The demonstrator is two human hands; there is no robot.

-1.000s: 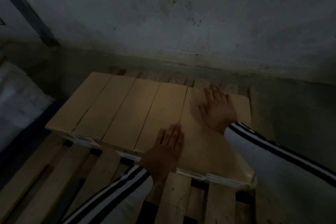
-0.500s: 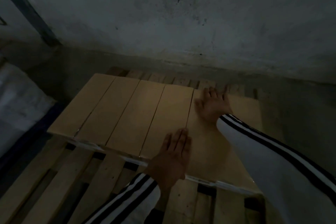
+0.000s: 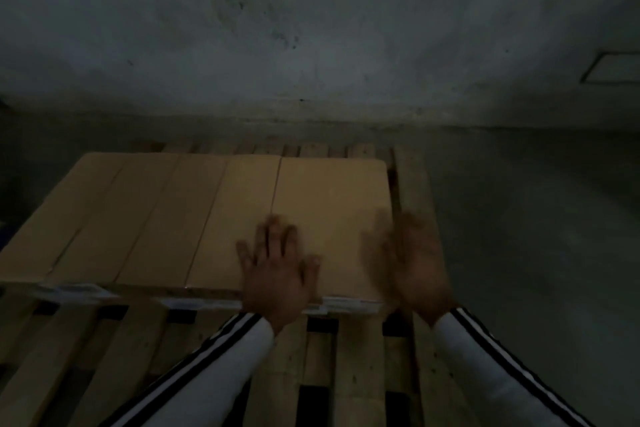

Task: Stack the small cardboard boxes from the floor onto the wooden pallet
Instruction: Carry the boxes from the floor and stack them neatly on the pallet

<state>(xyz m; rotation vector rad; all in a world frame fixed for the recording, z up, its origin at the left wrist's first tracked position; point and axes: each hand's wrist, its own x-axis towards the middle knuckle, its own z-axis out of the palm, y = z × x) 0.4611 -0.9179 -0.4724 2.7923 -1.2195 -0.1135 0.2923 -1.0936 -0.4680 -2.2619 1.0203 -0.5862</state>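
Several flat cardboard boxes lie side by side in one row on the far half of the wooden pallet. The rightmost box is wider than the others. My left hand lies flat with spread fingers on the near edge of that box. My right hand is blurred, fingers straight, at the box's near right corner, above the pallet slat; it holds nothing. Whether it touches the box cannot be told.
A grey concrete wall rises just behind the pallet. Bare concrete floor stretches to the right. The near pallet slats lie bare, with dark gaps between them. White labels show on the boxes' front faces.
My right hand has drawn back from the far middle of the rightmost box to its near right corner. The left hand stays flat near the front edge. The view has shifted right.
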